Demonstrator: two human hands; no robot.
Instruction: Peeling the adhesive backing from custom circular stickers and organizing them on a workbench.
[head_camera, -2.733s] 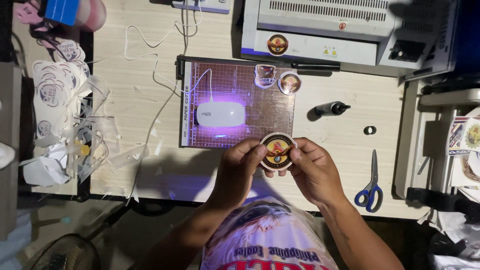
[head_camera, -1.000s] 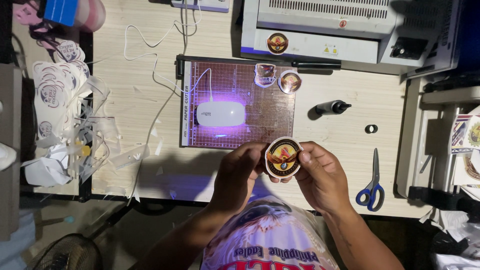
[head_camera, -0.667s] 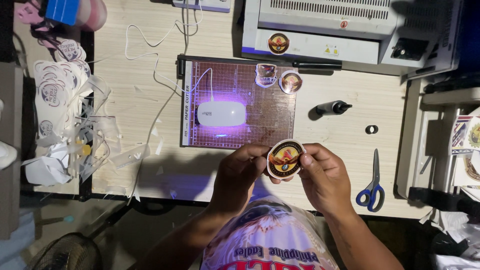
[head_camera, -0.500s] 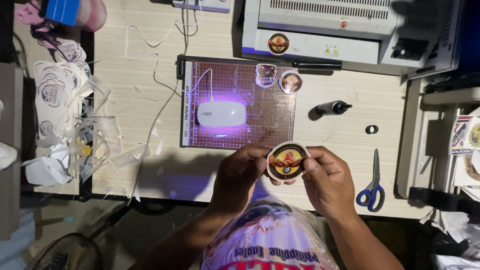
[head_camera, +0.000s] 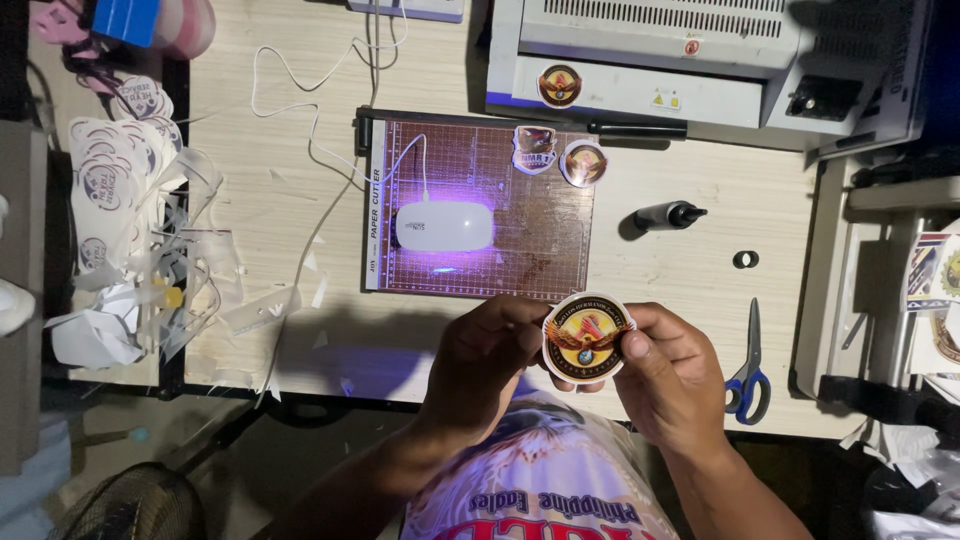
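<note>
Here — round dark emblem sticker (head_camera: 588, 337), white-edged

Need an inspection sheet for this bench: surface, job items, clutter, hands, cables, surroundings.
Surface: pale wooden table, dimly lit.
Job's things: round badge sticker, held over the table's near edge.
Clutter: paper cutter with glowing white lamp, two stickers, black bottle, blue-handled scissors, paper offcuts.
Grippers: left hand and right hand pinch the sticker's edges.
Cables: white cable runs to the lamp.
Surroundings: laminator, fan.
</note>
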